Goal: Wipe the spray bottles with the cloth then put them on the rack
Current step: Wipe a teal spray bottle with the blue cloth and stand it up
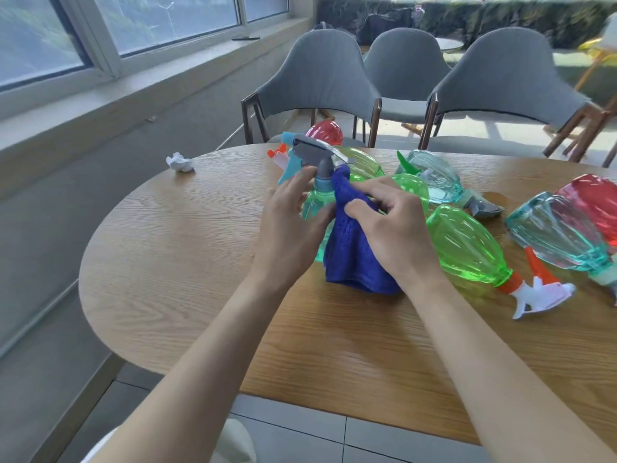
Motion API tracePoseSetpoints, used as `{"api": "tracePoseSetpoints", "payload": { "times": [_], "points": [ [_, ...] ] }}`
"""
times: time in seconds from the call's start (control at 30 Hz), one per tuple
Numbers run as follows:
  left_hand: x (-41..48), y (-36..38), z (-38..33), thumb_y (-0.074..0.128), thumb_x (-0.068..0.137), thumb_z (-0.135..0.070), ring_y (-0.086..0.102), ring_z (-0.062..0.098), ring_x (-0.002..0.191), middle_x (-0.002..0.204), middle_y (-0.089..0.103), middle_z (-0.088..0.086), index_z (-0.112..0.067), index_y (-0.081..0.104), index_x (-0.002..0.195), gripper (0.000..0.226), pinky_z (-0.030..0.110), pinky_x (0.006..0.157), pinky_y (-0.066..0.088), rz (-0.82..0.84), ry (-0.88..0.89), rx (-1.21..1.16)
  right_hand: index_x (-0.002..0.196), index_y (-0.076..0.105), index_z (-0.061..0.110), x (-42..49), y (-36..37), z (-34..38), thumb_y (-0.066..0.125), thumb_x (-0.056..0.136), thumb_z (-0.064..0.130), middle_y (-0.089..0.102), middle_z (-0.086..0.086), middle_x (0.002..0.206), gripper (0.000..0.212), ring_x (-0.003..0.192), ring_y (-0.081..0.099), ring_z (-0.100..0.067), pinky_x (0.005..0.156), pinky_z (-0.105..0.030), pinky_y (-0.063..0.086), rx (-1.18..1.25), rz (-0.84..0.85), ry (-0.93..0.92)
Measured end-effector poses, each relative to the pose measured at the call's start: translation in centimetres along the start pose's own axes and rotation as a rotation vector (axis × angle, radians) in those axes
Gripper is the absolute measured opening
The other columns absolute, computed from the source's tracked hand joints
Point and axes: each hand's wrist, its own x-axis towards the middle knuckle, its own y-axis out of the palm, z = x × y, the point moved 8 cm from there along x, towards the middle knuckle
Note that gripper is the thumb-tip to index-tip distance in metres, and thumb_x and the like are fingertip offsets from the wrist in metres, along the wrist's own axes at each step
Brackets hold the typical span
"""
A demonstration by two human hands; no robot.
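One bottle [314,203], pale teal with a grey trigger head [314,150], stands upright near the middle of the table [200,262], just in front of the person. The left hand [290,225] cups its body from nine o'clock, fingers curved round it and tips up near the neck. The right hand [390,225] pinches the blue cloth [354,255] against the bottle's shoulder from three o'clock; the rest of the cloth hangs down over that side to the table.

The wipe looks to be at the neck. To do it well, I would grip firmly with the left hand, since the thin plastic is likely light and slippery. Then turn the bottle while the cloth runs from collar to base, and spread the bunched cloth flatter so it covers more.

A green bottle [467,248] lies on its side at three o'clock, with a teal bottle [561,232] and a red bottle [597,202] beyond it. More bottles lie at twelve to one o'clock. A crumpled tissue [180,162] sits at ten o'clock and grey chairs [320,71] stand past the far edge. No rack shows.
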Motion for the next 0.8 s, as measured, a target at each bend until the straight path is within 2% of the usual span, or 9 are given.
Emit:
{"api": "tracePoseSetpoints", "payload": {
  "times": [0.07, 0.13, 0.2, 0.33, 0.4, 0.5, 0.6, 0.73, 0.8],
  "points": [
    [-0.1, 0.6, 0.1, 0.068, 0.101, -0.031, 0.048, 0.017, 0.128, 0.140, 0.062, -0.008, -0.029, 0.056, 0.151, 0.051, 0.038, 0.109, 0.047, 0.035, -0.001, 0.005, 0.126, 0.077, 0.012, 0.3, -0.1, -0.5, 0.068, 0.097, 0.010, 0.070, 0.014, 0.118, 0.030, 0.102, 0.065, 0.003, 0.090, -0.015, 0.049, -0.001, 0.001, 0.018],
    [0.1, 0.7, 0.3, 0.063, 0.100, -0.032, 0.047, 0.014, 0.133, 0.149, 0.057, -0.008, -0.030, 0.055, 0.154, 0.055, 0.039, 0.115, 0.045, 0.085, -0.089, -0.099, 0.131, 0.074, 0.013, 0.4, 0.0, -0.7, 0.068, 0.098, 0.013, 0.069, 0.014, 0.124, 0.034, 0.114, 0.065, -0.002, 0.104, -0.024, 0.050, -0.034, -0.008, 0.019],
    [0.3, 0.6, 0.7, 0.058, 0.093, -0.037, 0.052, 0.017, 0.133, 0.150, 0.057, -0.005, -0.030, 0.056, 0.155, 0.062, 0.041, 0.116, 0.047, 0.119, -0.156, -0.176, 0.134, 0.072, 0.014, 0.4, 0.0, -0.9, 0.067, 0.100, 0.015, 0.066, 0.014, 0.127, 0.035, 0.118, 0.062, 0.000, 0.108, -0.023, 0.047, -0.043, -0.021, 0.018],
    [0.0, 0.9, 0.9, 0.056, 0.092, -0.044, 0.057, 0.020, 0.126, 0.133, 0.062, -0.006, -0.034, 0.068, 0.140, 0.050, 0.052, 0.112, 0.048, 0.123, -0.146, -0.183, 0.138, 0.070, 0.014, 0.2, 0.8, -0.7, 0.065, 0.103, 0.014, 0.063, 0.016, 0.128, 0.035, 0.117, 0.055, 0.017, 0.098, -0.002, 0.038, -0.008, -0.019, 0.000],
    [0.0, 1.2, 1.2, 0.058, 0.093, -0.052, 0.054, 0.024, 0.129, 0.135, 0.059, -0.008, -0.039, 0.067, 0.138, 0.049, 0.053, 0.113, 0.046, 0.102, -0.140, -0.137, 0.135, 0.072, 0.013, -0.1, 0.9, -0.7, 0.066, 0.101, 0.013, 0.064, 0.014, 0.126, 0.034, 0.117, 0.058, 0.010, 0.097, -0.005, 0.040, 0.008, -0.037, -0.001],
    [0.1, 1.0, 1.5, 0.058, 0.088, -0.060, 0.055, 0.027, 0.129, 0.134, 0.063, -0.006, -0.040, 0.067, 0.129, 0.047, 0.054, 0.113, 0.045, 0.053, -0.125, -0.109, 0.124, 0.077, 0.015, -0.3, 0.8, -0.8, 0.071, 0.097, 0.011, 0.065, 0.014, 0.110, 0.028, 0.100, 0.062, 0.006, 0.091, -0.010, 0.044, 0.037, -0.064, 0.004],
    [-0.1, 1.2, 1.7, 0.062, 0.093, -0.050, 0.049, 0.025, 0.131, 0.134, 0.056, -0.003, -0.042, 0.059, 0.125, 0.032, 0.052, 0.116, 0.042, 0.056, -0.145, -0.070, 0.119, 0.080, 0.016, -0.4, 0.7, -0.8, 0.074, 0.094, 0.008, 0.064, 0.013, 0.101, 0.027, 0.090, 0.062, 0.003, 0.087, -0.012, 0.045, 0.055, -0.053, 0.002],
    [-0.2, 1.0, 1.6, 0.070, 0.102, -0.035, 0.048, 0.011, 0.134, 0.138, 0.054, -0.008, -0.035, 0.056, 0.139, 0.039, 0.042, 0.117, 0.042, 0.074, -0.105, -0.100, 0.112, 0.082, 0.016, 0.1, 0.2, -1.1, 0.070, 0.092, 0.003, 0.069, 0.015, 0.100, 0.026, 0.087, 0.063, -0.006, 0.080, -0.016, 0.046, 0.112, -0.017, 0.037],
    [-0.2, 1.0, 1.3, 0.074, 0.101, -0.033, 0.053, -0.001, 0.125, 0.132, 0.057, -0.018, -0.036, 0.053, 0.142, 0.046, 0.031, 0.110, 0.046, 0.126, -0.101, -0.125, 0.111, 0.082, 0.016, 0.3, 0.1, -1.3, 0.066, 0.094, 0.002, 0.073, 0.013, 0.104, 0.027, 0.088, 0.066, -0.006, 0.080, -0.018, 0.047, 0.141, -0.017, 0.053]
  ]
}}
